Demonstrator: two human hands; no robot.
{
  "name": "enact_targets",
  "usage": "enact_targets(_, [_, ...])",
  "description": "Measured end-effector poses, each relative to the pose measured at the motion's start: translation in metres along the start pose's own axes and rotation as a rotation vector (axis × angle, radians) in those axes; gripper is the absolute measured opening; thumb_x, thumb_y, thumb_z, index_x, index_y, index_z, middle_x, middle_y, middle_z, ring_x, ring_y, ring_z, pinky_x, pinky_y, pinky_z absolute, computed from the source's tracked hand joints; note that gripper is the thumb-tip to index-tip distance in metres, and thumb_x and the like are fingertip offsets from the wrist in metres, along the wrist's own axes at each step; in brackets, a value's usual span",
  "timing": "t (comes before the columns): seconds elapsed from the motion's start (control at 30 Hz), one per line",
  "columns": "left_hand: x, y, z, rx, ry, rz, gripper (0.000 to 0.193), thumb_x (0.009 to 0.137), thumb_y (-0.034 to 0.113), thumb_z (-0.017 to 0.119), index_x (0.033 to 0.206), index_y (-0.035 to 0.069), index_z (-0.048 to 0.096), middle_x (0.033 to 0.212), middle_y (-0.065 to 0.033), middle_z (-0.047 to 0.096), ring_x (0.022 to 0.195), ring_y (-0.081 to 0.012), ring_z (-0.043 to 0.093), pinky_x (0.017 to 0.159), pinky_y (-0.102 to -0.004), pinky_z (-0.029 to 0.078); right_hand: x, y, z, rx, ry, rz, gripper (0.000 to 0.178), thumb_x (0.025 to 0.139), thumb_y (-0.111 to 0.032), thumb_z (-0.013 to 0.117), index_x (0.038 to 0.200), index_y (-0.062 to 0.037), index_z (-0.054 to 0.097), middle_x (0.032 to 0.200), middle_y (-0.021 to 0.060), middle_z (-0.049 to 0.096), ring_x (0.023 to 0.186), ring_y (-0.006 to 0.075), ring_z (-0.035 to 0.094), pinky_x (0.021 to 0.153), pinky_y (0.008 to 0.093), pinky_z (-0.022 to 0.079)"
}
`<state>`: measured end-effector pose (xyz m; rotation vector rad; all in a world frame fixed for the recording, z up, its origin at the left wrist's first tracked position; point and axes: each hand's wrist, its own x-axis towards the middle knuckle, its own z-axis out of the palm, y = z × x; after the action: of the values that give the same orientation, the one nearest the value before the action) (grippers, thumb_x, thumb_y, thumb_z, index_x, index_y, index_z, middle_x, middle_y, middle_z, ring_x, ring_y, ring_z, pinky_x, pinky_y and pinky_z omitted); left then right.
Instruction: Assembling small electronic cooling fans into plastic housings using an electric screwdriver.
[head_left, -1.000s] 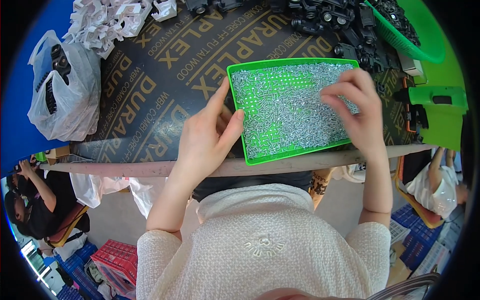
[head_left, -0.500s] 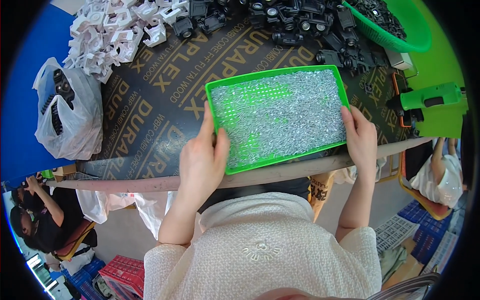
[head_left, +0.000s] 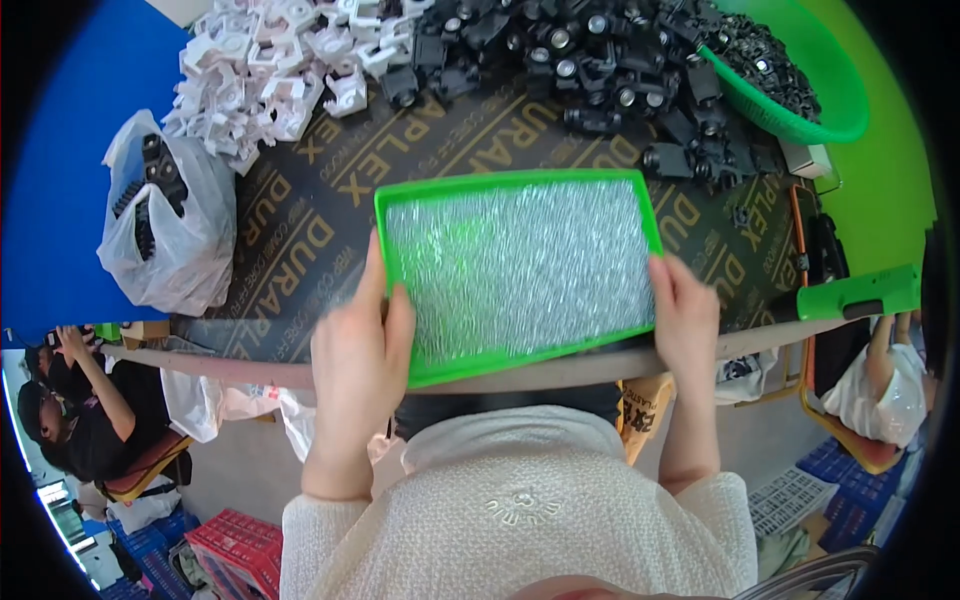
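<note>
Between my hands is a shallow green plastic tray (head_left: pixel 520 178), held over the table's near edge and slightly tilted. A layer of small silvery metal pieces (head_left: pixel 560 265) covers its bottom; motion blur smears them, and they are too small to name. Green shows through the thinner layer on the left. My left hand (head_left: pixel 358 345) is closed on the tray's left side, its thumb by the near left corner. On the right side my right hand (head_left: pixel 685 312) grips the rim, fingers mostly hidden underneath.
White plastic parts (head_left: pixel 265 75) and black plastic parts (head_left: pixel 600 80) lie heaped along the far side. A green basket (head_left: pixel 835 115) of dark pieces stands far right, a green power tool (head_left: pixel 860 293) nearer. On the left sits a plastic bag (head_left: pixel 170 255) of black parts. People sit on both sides.
Both hands have moved the tray left and toward me. The metal pieces have shifted, covering more of the bottom, especially along the far side. They look streaked by motion now.
</note>
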<state>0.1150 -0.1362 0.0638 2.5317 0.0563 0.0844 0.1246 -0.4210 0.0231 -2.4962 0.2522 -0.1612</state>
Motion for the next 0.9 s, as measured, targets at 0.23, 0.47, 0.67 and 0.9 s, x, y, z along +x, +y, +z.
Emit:
enact_targets(0.23, [0.022, 0.019, -0.019, 0.107, 0.01, -0.004, 0.047, 0.092, 0.015, 0.05, 0.137, 0.007, 0.045, 0.063, -0.0218, 0.059, 0.058, -0.0392, 0.06, 0.054, -0.0477, 0.044, 0.016, -0.001, 0.002, 0.043, -0.042, -0.032, 0.031, 0.097, -0.028, 0.051, 0.084, -0.0015, 0.059, 0.066, 0.0247, 0.056, 0.066, 0.0436, 0.057, 0.055, 0.0462, 0.042])
enact_targets(0.47, [0.044, 0.006, -0.008, 0.032, 0.054, 0.063, 0.039, 0.095, 0.02, 0.05, 0.131, 0.005, 0.052, 0.065, -0.0243, 0.06, 0.062, -0.0421, 0.061, 0.058, -0.0509, 0.047, 0.017, -0.002, 0.009, 0.074, 0.019, -0.027, 0.029, 0.098, -0.028, 0.049, 0.104, -0.0049, 0.065, 0.067, 0.023, 0.058, 0.063, 0.0389, 0.06, 0.057, 0.0443, 0.044])
enact_targets(0.67, [0.018, 0.002, -0.006, 0.079, 0.037, -0.006, 0.039, 0.095, 0.02, 0.05, 0.131, 0.005, 0.052, 0.065, -0.0236, 0.06, 0.063, -0.0408, 0.062, 0.059, -0.051, 0.047, -0.008, -0.002, 0.007, 0.026, 0.023, -0.008, 0.026, 0.097, -0.025, 0.051, 0.099, -0.0033, 0.066, 0.062, 0.0219, 0.056, 0.058, 0.0393, 0.058, 0.053, 0.0442, 0.042])
enact_targets(0.9, [0.001, 0.015, -0.013, 0.097, 0.068, -0.025, 0.039, 0.095, 0.02, 0.05, 0.13, 0.006, 0.053, 0.062, -0.0222, 0.059, 0.058, -0.0399, 0.061, 0.055, -0.0502, 0.046, -0.005, 0.003, 0.012, 0.111, 0.058, -0.024, 0.029, 0.097, -0.027, 0.051, 0.094, -0.0027, 0.065, 0.064, 0.0222, 0.056, 0.062, 0.0418, 0.058, 0.053, 0.0458, 0.042])
